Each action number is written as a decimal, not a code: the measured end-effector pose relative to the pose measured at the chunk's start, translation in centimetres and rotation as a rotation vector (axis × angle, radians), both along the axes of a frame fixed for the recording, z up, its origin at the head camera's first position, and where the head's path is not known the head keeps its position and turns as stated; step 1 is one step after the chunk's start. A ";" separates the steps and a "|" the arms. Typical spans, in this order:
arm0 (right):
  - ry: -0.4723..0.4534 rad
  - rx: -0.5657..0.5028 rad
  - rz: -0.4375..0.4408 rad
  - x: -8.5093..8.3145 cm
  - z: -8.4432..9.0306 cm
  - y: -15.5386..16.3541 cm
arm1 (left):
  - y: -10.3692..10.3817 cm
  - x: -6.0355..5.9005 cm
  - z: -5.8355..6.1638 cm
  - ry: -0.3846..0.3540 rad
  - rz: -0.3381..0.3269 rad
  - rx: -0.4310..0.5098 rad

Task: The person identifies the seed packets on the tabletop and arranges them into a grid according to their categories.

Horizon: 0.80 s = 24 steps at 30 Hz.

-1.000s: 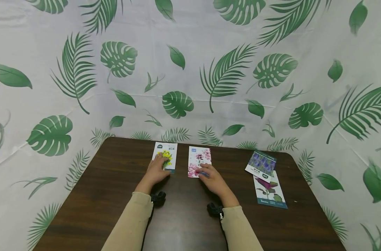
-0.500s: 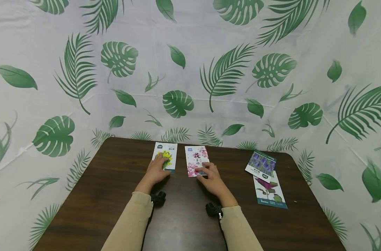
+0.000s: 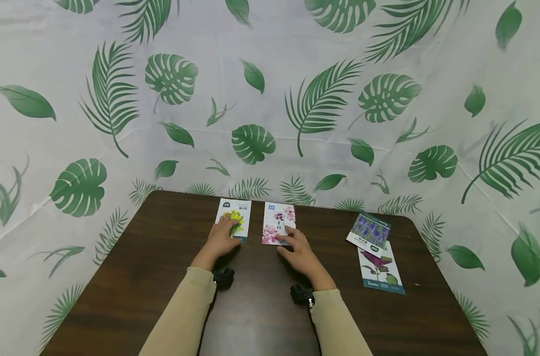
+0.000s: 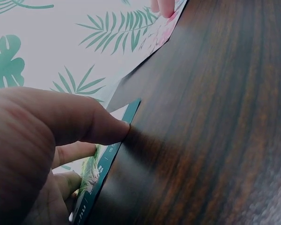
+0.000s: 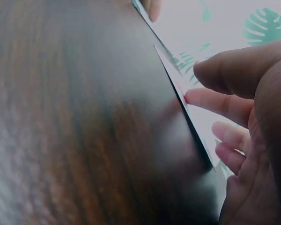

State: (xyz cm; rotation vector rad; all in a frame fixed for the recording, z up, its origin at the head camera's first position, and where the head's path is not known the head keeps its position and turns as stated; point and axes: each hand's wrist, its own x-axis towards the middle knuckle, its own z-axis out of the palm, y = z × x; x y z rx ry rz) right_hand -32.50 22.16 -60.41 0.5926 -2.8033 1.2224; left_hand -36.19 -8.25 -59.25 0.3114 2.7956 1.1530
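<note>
On the brown table lies a white seed packet with yellow flowers [image 3: 238, 230], its lower edge teal. My left hand [image 3: 222, 238] rests on its lower left part; in the left wrist view the thumb [image 4: 114, 131] touches the teal edge. To the right, a small gap away, lies a seed packet with pink blossoms [image 3: 276, 217]. My right hand [image 3: 300, 252] touches its lower right part with outstretched fingertips, covering that corner. In the right wrist view one fingertip [image 5: 189, 96] meets the packet's surface, while the thumb is held apart from it.
At the right of the table [image 3: 141, 277], a packet with purple flower spikes [image 3: 371, 231] overlaps a packet with a dark purple bloom [image 3: 381, 272]. Behind the table's far edge hangs a white cloth [image 3: 198, 168] with green leaves.
My right hand has moved the pink-blossom packet left, closer to the yellow-flower packet; it tilted slightly, then straightened. The left hand has stayed on its packet. The head view has shifted a little.
</note>
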 end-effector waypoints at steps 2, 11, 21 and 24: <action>0.003 0.011 0.005 -0.1 -0.1 -0.1 | -0.1 0.0 0.1 -0.002 -0.003 -0.006; -0.011 0.015 0.000 -0.3 0.3 0.1 | 0.1 -0.4 0.3 0.009 -0.002 -0.008; -0.076 -0.015 0.018 -0.4 0.8 0.3 | 0.0 -0.3 0.6 -0.009 0.003 -0.008; -0.070 -0.059 0.023 -0.6 0.8 0.4 | 0.0 -0.4 0.6 -0.015 -0.006 -0.019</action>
